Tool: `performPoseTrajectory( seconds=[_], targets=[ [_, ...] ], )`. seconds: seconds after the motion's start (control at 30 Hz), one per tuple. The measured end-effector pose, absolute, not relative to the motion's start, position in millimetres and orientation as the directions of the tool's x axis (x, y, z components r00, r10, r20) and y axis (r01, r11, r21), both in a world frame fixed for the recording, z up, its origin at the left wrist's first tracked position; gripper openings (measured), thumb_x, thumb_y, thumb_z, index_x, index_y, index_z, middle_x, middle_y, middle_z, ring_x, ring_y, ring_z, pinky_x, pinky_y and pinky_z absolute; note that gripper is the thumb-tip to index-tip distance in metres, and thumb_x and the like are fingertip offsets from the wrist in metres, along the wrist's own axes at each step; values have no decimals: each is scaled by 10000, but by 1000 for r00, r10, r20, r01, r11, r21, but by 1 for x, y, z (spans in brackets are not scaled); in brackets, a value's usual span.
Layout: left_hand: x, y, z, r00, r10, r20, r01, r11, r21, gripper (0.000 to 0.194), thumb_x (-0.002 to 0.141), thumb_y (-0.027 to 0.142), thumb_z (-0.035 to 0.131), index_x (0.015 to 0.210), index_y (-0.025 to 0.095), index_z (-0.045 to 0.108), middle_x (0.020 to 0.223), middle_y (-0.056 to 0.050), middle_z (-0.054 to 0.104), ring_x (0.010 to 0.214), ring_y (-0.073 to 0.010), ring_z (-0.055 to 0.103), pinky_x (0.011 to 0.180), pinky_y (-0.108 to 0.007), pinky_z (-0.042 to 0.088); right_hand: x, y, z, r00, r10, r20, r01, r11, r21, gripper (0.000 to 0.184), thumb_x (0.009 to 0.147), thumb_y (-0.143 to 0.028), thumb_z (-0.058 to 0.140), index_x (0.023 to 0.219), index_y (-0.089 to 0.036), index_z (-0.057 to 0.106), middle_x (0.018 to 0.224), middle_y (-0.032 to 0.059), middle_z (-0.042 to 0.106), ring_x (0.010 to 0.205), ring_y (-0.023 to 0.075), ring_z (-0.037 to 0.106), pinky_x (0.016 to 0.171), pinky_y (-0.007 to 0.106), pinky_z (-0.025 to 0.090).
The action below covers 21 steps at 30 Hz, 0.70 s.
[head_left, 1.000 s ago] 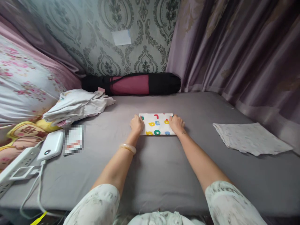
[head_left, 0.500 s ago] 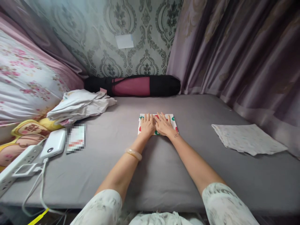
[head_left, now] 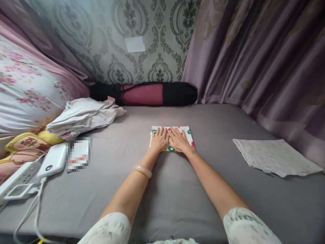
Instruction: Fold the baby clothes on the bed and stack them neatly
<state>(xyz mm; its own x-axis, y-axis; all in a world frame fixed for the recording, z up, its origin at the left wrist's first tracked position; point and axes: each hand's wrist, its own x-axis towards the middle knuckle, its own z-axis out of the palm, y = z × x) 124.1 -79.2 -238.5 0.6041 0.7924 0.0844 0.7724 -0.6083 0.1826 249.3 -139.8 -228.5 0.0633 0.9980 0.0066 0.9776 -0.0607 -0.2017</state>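
The 2 hands [head_left: 169, 139] lie flat with spread fingers on the folded patterned cloth [head_left: 190, 131], in the middle of the grey bed sheet [head_left: 172, 189]. To smooth it well, I think even pressure outward, keeping the edges aligned, is best.

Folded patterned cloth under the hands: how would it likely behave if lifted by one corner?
The patterned cloth would probably droop, as it looks like folded fabric. It is likely light, being thin, and unlikely to roll, lying flat under the left hand and right hand.

Left hand [head_left: 159, 139], right hand [head_left: 178, 140] shifted inward, flat on cloth [head_left: 189, 138]
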Motion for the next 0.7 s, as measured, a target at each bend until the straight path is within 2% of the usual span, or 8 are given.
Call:
performPoseTrajectory(
  seconds=[0.17, 0.3, 0.57, 0.7],
  targets=[
    [131, -77, -235, 537, 838, 96, 812, -544, 210, 590, 993, 428, 232, 1473, 118, 377, 1559, -161, 322, 1443, -303, 278, 1155, -516, 220, 249, -136, -230, 166, 986, 20, 962, -158, -221, 569, 991, -316, 199, 1523, -145, 305, 1603, 91, 233, 1473, 247, 173, 1190, 473, 92],
    [137, -78, -236, 492, 862, 123, 837, -507, 208, 575, 989, 420, 251, 1456, 124, 409, 1536, -167, 364, 1416, -306, 327, 1138, -514, 254, 247, -135, -232, 245, 969, 29, 948, -233, -217, 558, 1000, -343, 206, 1515, -165, 326, 1597, 103, 247, 1473, 254, 173, 1181, 487, 93],
    [131, -77, -246, 447, 884, 136, 870, -465, 165, 649, 970, 542, 202, 1492, 194, 367, 1570, -138, 309, 1453, -324, 252, 1173, -502, 191, 251, -134, -239, 391, 914, 105, 907, -364, -211, 587, 995, -392, 267, 1485, -85, 367, 1569, 145, 303, 1453, 292, 211, 1170, 445, 129],
    [128, -77, -243, 397, 911, 107, 894, -411, 180, 737, 948, 589, 205, 1505, 123, 323, 1570, -173, 292, 1462, -316, 232, 1178, -486, 192, 259, -136, -239, 466, 878, 110, 875, -439, -205, 579, 986, -381, 314, 1486, -94, 363, 1562, 179, 302, 1439, 305, 246, 1152, 433, 165]
  ],
)
